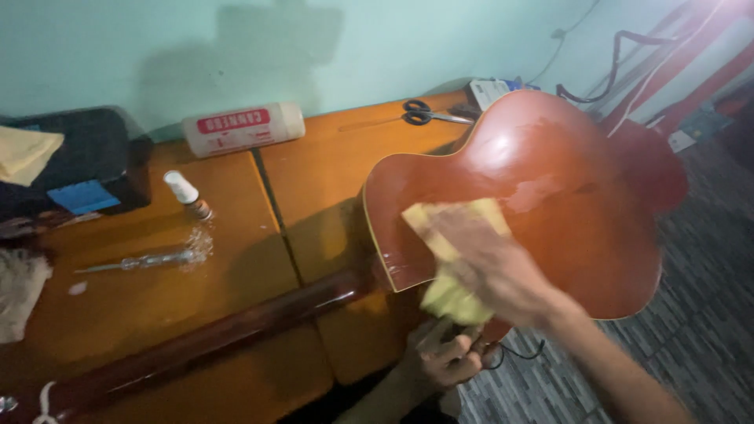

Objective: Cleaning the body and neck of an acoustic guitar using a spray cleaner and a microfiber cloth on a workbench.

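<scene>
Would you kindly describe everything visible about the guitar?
The guitar lies back-up, its glossy reddish-brown wooden body with pale edge binding overhanging the orange-brown table; its dark neck runs toward lower left. The right hand presses a yellow cloth on the back, blurred. The left hand steadies the body's lower edge.

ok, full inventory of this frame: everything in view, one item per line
guitar: 1, glossy red-brown, back side up, body overhanging the table edge, neck running to lower left
cloth: 1, yellow, pressed on the guitar back
table: 1, orange-brown wood, against the pale green wall
scissors: 1, black handles, far table edge
tube: 1, white with red label, lying by the wall
small bottle: 1, white cap, table centre-left
screwdriver: 1, clear handle, left of the neck
black case: 1, far left
right hand: on the cloth
left hand: under the guitar's near edge
</scene>
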